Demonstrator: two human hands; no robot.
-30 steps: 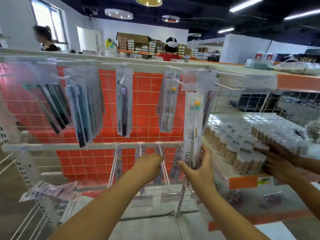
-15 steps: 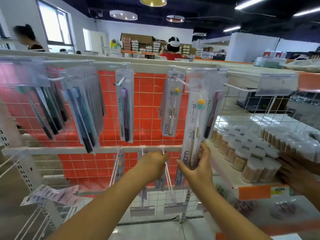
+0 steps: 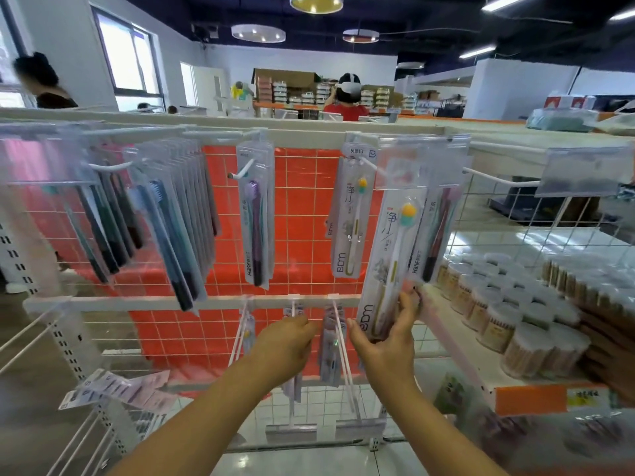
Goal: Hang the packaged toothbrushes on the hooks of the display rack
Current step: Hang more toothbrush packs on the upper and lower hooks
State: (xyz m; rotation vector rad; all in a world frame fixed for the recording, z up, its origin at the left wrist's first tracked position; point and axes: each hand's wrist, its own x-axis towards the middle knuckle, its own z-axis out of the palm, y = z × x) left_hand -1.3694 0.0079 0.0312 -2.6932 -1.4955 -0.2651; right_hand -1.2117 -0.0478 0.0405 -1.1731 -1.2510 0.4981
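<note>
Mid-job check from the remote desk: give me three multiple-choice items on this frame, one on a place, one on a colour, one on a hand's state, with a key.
1. Where are the jars of cotton swabs?
A. right shelf
B. floor
C. top-left hooks

2. What colour is the tiled panel behind the wire grid?
A. blue
B. orange-red
C. green

3. What is the right hand doing?
A. hanging idle
B. gripping a jar
C. holding the yellow-headed toothbrush pack by its lower end

Key: 1 A, the jars stand on the shelf to the right of the rack. 2 B, orange-red tiles show through. 3 C, fingers curl round the pack's bottom.
</note>
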